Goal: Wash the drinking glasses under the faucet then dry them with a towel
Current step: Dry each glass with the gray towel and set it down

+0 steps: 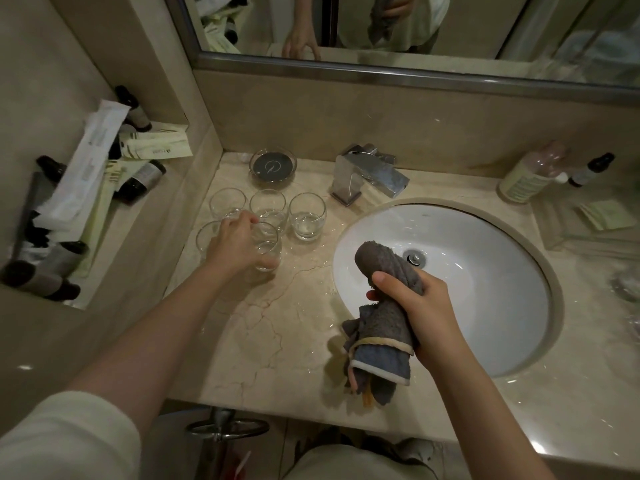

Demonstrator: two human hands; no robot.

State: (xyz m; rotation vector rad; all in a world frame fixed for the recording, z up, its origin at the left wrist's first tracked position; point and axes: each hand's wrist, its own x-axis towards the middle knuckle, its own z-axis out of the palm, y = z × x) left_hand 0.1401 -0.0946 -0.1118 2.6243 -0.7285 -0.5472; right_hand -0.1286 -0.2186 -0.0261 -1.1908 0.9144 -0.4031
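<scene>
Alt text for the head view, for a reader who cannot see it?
A person's left hand grips one clear drinking glass among five on a beige marble counter, while the right hand holds a rolled grey towel over the white oval sink.

We see five clear glasses upright on the counter. The front right glass point(268, 251) sits under the left hand's fingers point(242, 221), the front left glass point(204, 239) beside its knuckles; three more point(227, 202) point(268, 206) point(307, 216) stand just beyond the fingertips. A rolled grey towel point(384, 306) sticks out above and below the right hand's fingers point(388, 284), over the sink's edge
</scene>
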